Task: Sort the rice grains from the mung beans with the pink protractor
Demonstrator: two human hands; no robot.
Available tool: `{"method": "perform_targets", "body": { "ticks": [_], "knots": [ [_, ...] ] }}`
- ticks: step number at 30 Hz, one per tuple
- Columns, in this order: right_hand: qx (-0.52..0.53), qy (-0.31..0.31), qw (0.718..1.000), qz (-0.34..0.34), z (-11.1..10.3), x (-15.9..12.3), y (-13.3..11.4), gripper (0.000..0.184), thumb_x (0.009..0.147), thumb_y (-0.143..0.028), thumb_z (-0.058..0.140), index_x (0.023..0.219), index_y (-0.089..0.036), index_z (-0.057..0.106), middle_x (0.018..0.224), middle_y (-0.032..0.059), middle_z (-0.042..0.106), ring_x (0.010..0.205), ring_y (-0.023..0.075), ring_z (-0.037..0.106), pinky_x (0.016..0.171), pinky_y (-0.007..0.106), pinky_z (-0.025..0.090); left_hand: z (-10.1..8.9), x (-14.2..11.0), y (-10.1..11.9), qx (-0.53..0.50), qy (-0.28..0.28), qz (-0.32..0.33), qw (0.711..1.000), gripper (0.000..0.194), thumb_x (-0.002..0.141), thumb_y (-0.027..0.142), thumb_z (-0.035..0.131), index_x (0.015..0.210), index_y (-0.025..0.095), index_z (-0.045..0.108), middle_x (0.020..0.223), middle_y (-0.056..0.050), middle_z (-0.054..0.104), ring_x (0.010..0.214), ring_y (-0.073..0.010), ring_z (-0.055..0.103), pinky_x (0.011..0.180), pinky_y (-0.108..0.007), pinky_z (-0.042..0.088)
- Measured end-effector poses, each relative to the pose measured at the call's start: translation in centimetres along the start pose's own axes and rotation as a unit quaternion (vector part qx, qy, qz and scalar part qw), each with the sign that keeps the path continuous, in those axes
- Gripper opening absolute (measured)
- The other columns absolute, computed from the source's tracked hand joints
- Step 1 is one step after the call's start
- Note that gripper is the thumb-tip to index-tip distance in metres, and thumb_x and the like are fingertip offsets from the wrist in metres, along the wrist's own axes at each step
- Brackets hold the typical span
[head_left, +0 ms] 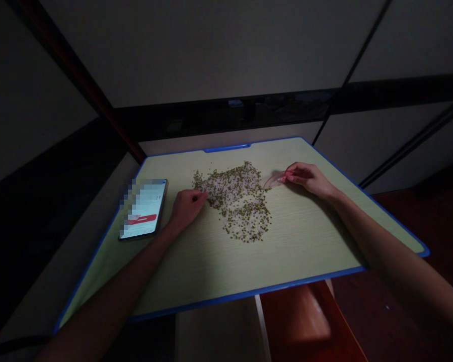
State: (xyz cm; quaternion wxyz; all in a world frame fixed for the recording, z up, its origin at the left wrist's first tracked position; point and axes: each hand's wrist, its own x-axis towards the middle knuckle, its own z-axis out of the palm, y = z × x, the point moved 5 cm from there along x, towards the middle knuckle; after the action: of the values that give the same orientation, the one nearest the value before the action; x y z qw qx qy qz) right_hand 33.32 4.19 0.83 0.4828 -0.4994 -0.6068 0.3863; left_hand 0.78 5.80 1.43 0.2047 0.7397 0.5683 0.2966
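Note:
A loose heap of small green and white grains (241, 201) lies spread over the middle of a pale table top (219, 261) with a blue rim. My left hand (186, 206) rests at the heap's left edge, fingers curled and pinched together at the grains. My right hand (309, 178) lies at the heap's right side with fingers closed on a thin clear plastic bag (274, 180) that has a reddish edge. What the left fingers pinch is too small to make out.
A phone (143, 208) with a lit screen lies flat near the table's left edge. A blue handle notch (226, 148) marks the far edge. A reddish-brown stool or floor (305, 317) shows below the near edge. Dark walls surround the table.

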Motion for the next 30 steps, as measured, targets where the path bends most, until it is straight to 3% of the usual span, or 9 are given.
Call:
{"method": "perform_targets", "body": {
  "ticks": [30],
  "knots": [
    [-0.011,-0.019,1.000,-0.005,0.38,-0.17,-0.42,0.018,0.062,-0.026,0.070,0.072,-0.018,0.057,0.070,0.0020,0.062,0.065,0.0148,0.056,0.067,0.031,0.044,0.06,0.02,-0.05,0.002,-0.002,-0.002,1.000,0.037,0.072,0.037,0.045,0.044,0.018,0.031,0.045,0.005,0.028,0.049,-0.0086,0.029,0.050,-0.024,0.020]
  ]
}}
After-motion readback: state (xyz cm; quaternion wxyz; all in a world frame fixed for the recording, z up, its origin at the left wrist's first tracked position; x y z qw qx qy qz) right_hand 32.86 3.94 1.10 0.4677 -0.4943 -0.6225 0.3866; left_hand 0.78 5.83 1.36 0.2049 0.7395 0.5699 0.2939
